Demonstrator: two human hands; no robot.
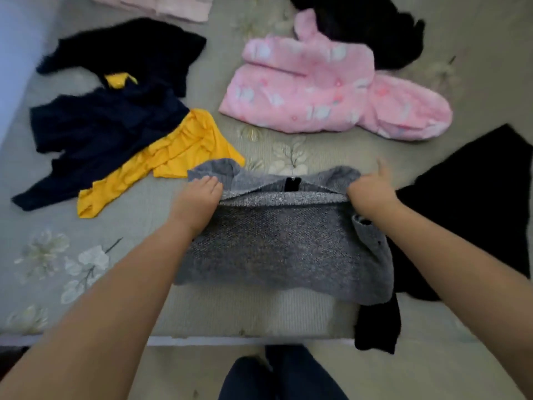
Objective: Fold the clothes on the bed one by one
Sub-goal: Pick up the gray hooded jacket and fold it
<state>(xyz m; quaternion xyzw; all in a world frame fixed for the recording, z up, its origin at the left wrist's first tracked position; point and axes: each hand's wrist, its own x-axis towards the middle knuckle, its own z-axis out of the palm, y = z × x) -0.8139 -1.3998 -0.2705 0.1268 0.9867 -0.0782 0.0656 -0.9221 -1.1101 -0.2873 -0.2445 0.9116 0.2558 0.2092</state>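
grey knit garment (282, 241) lies near the front edge of the bed (259, 313), partly folded, with its upper edge doubled over toward the person and a small dark tag visible at the neckline. left hand (199, 200) rests on the garment's upper left corner, fingers bent over the folded edge and gripping the knit. right hand (370, 192) grips the upper right corner, fingers curled into the fabric, thumb sticking up. both forearms reach in from the bottom of the view. bedcover is pale grey-green with a light flower print. left of the grey piece, touching its upper left corner, lies a crumpled navy and yellow garment (121, 145); behind that, a black fuzzy garment (127, 50), unfolded. pink fleece garment (323, 88) with a pale print lies beyond the grey one, well apart from it, spread flat. behind the pink piece sits another black garment (375, 30), partly under its upper edge. at right, a black cloth (476, 203) runs under the grey garment's right side and hangs over the front edge of the bed. a pale pink folded item (167, 7) sits at the far top left, cut by the frame. dark trousers of the person show at the bottom.
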